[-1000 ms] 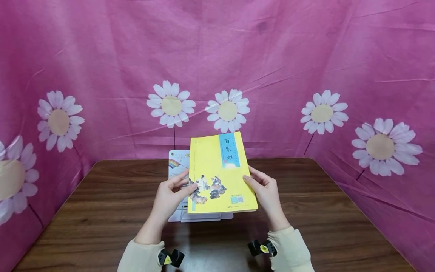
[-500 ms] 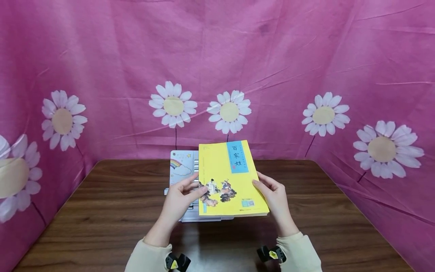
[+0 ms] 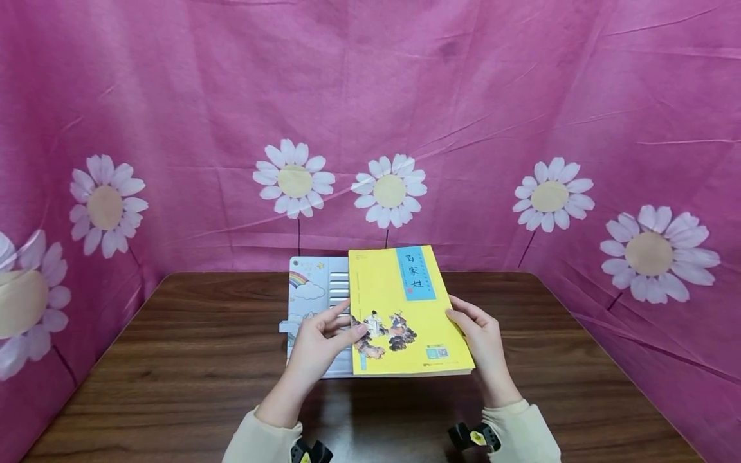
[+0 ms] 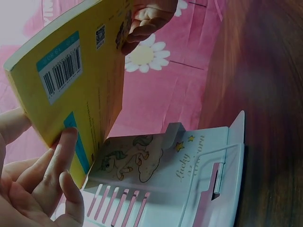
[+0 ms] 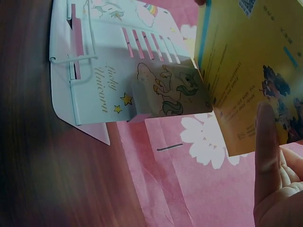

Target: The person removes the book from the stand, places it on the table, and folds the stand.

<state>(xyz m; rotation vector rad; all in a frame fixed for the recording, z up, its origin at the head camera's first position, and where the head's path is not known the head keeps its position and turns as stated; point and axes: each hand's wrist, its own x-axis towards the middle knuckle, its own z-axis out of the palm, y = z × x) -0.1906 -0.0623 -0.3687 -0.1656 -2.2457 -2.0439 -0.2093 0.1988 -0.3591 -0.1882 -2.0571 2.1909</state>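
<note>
Nearest the camera there's a pair of cream sleeves (image 3: 263, 440), each with a little black wrist camera (image 3: 475, 437) at the cuff. Then the hands, both on the same book: the left hand (image 3: 317, 344) pinches its left edge, thumb on the front cover and fingers round the back, and the right hand (image 3: 483, 341) does pretty much the same on the right edge. So fingers are narrow on both sides, gripping just the book's thickness.

The yellow paperback (image 3: 399, 296) is 百家姓, title in a blue panel up top, robed figures lower left, barcode on the back. It's held up tilted, front cover facing the wearer, covering the right part of a pale metal Lucky Unicorn book stand (image 3: 309, 283) behind it. Can't tell if the two actually touch. The stand's got a rainbow print, a row of slots (image 3: 338, 283) and a pale side tab (image 3: 286, 326), and sits on a dark wood-grain table (image 3: 191, 360).

Behind all that, a pink curtain (image 3: 463, 96) with big white daisies (image 3: 389, 191).
</note>
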